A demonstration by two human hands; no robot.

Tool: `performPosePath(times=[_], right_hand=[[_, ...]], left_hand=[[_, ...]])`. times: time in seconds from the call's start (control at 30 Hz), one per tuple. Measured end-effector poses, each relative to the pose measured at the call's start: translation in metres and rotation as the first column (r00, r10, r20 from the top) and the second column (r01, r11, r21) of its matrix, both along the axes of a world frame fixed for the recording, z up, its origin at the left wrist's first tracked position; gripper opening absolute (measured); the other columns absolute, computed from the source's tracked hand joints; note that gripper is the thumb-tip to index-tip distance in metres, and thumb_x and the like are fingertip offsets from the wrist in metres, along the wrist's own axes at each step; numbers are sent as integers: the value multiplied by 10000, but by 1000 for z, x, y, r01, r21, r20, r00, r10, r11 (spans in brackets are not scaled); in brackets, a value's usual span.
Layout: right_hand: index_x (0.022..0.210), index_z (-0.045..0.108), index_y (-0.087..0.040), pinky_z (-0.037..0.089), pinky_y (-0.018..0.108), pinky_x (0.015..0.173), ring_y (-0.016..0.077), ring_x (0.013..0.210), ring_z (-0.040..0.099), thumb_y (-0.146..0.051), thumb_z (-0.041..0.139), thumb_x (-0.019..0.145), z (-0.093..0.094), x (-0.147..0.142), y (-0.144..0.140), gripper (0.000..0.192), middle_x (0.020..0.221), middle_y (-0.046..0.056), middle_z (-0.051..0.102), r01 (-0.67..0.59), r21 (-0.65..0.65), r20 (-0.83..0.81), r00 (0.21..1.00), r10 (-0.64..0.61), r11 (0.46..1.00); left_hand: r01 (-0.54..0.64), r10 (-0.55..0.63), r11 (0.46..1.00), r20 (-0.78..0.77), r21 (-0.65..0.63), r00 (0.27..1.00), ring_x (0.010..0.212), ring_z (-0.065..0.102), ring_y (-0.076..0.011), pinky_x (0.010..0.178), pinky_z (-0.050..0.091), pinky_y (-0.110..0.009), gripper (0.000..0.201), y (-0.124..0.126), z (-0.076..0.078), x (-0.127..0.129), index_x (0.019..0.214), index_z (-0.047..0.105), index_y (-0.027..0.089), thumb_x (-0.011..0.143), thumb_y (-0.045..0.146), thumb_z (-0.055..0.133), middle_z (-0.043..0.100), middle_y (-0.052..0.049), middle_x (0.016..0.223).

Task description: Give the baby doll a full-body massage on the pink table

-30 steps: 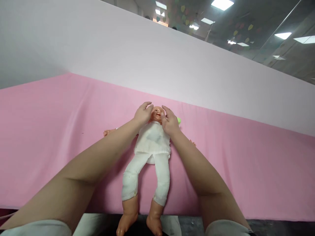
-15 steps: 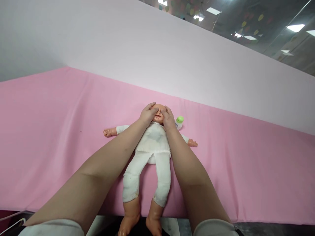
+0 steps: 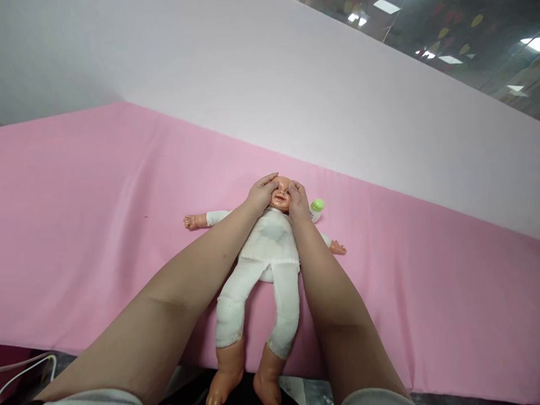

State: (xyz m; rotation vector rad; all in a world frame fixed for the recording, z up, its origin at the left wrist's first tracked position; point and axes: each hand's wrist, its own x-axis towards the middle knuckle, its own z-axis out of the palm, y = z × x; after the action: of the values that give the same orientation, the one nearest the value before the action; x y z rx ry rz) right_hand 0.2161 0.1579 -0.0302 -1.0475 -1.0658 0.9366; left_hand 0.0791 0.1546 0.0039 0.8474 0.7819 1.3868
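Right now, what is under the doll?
The doll lies on its back on the pink sheet, feet past the near edge. The left hand and right hand cup its head. What lies under the sheet is covered.

Both hands closed in from beside doll's head (image 3: 282,194) onto its cheeks; bottle (image 3: 316,208) uncovered.
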Motion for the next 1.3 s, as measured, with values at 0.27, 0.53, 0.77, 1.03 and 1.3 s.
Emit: performPosePath(times=[0.27, 0.53, 0.77, 1.03, 1.3], right_hand=[[1426, 600, -226, 546, 530, 1167, 267, 1308, 690, -393, 724, 831, -6, 2, -7, 631, 1505, 107, 645, -87, 48, -278, 956, 97, 995], [1372, 569, -254, 610, 485, 1068, 245, 1149, 721, -439, 818, 748, 10, -4, -15, 697, 1345, 74, 672, -77, 12, -154, 985, 78, 997], [1251, 550, -276, 638, 409, 956, 199, 988, 726, -493, 897, 716, 12, -6, -15, 673, 1145, 8, 662, 6, 23, -67, 998, -5, 1000], [1252, 568, -263, 648, 443, 963, 214, 1037, 740, -555, 706, 902, 2, -3, -4, 476, 1150, 36, 717, 51, 37, -24, 998, -50, 998], [1345, 610, -245, 592, 550, 1112, 265, 1237, 714, -452, 752, 869, 4, 10, -13, 539, 1352, 81, 709, -130, 17, -189, 973, 131, 991]], left_hand=[[6, -5, 1000, 80, -20, 997, 1254, 707, -295, 1128, 562, -449, 576, -2, -4, -4, 1341, 758, 175, 773, 212, 668, 743, -112, 1380], [63, -63, 998, 0, 19, 998, 1138, 719, -286, 1071, 571, -447, 758, -3, -3, -6, 1383, 664, 180, 648, 280, 820, 714, -123, 1309], [38, -38, 999, -107, -4, 994, 969, 726, -255, 935, 599, -419, 681, 1, -5, -4, 1275, 669, 201, 630, 313, 855, 711, -76, 1122], [18, -18, 1000, -78, 4, 997, 1025, 709, -249, 986, 583, -410, 527, 8, -8, 1, 1225, 693, 200, 727, 331, 803, 741, -71, 1088], [93, -91, 995, 57, -38, 994, 1082, 731, -284, 1041, 590, -456, 564, 10, -10, -6, 1322, 677, 164, 767, 255, 710, 757, -108, 1144]])
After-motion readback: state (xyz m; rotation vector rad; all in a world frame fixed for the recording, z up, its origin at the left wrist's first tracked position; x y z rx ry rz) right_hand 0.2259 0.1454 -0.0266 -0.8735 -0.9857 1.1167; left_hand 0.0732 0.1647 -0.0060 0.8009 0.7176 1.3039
